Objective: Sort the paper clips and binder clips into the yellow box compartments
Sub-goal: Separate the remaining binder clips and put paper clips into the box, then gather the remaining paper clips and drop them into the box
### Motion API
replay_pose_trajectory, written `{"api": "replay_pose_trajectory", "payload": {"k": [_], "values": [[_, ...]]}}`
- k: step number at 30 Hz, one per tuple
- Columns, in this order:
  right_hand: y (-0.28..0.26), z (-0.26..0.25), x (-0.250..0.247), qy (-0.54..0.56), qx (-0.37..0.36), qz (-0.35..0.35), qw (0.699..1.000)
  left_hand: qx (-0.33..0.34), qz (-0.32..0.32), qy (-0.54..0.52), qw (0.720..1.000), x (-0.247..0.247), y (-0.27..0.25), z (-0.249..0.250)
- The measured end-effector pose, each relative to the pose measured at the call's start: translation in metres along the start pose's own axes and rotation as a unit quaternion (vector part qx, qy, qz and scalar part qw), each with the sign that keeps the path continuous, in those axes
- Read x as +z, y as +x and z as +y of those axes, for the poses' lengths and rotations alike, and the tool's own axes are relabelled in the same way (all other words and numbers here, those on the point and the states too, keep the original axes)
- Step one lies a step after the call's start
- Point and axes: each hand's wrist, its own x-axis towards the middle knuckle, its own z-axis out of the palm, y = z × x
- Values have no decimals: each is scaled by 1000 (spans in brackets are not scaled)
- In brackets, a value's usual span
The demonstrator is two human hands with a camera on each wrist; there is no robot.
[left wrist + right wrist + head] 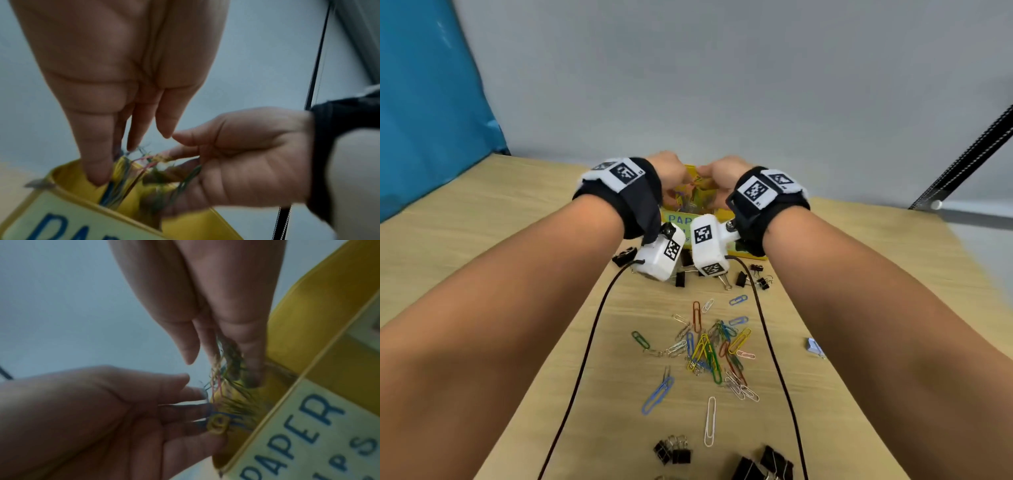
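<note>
The yellow box (717, 214) stands at the far middle of the table, its front label reading "PAPER CLIPS" in the right wrist view. Both hands hover over that compartment (68, 175). My left hand (671, 171) points its straight fingers down into the box (298, 305). My right hand (722, 171) faces it with its palm turned in. A blurred bunch of coloured paper clips (144, 162) hangs between the fingertips of both hands, over the opening. In the right wrist view the bunch (226, 394) lies against the left hand's straight fingers (185, 408).
A pile of loose coloured paper clips (709, 346) lies on the wooden table nearer to me. Black binder clips sit by the box (756, 277) and at the near edge (673, 452). Two black cables (592, 329) trail from the wrist cameras. A small blue-white scrap (815, 347) lies to the right.
</note>
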Motion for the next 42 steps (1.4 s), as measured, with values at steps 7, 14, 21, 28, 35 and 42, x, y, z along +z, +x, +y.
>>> {"api": "replay_pose_trajectory", "payload": {"k": [7,14,21,28,35,42], "values": [[-56,23,-12,12,-89,28,996,91,-41,153,983,-2,-54,-20],[-106,107,14,-531,-26,-86,843,116,-247,409,870,61,-100,-87],[-135,139,27,-505,-94,-103,852,174,-254,448,839,89,-117,-108],[-164,156,1,-504,9,-84,860,24,-151,437,886,39,-138,-138],[-152,155,40,-465,-61,-114,876,52,-136,404,903,87,-140,-128],[-125,147,14,-432,-57,-30,900,98,-94,318,938,81,-113,-115]]}}
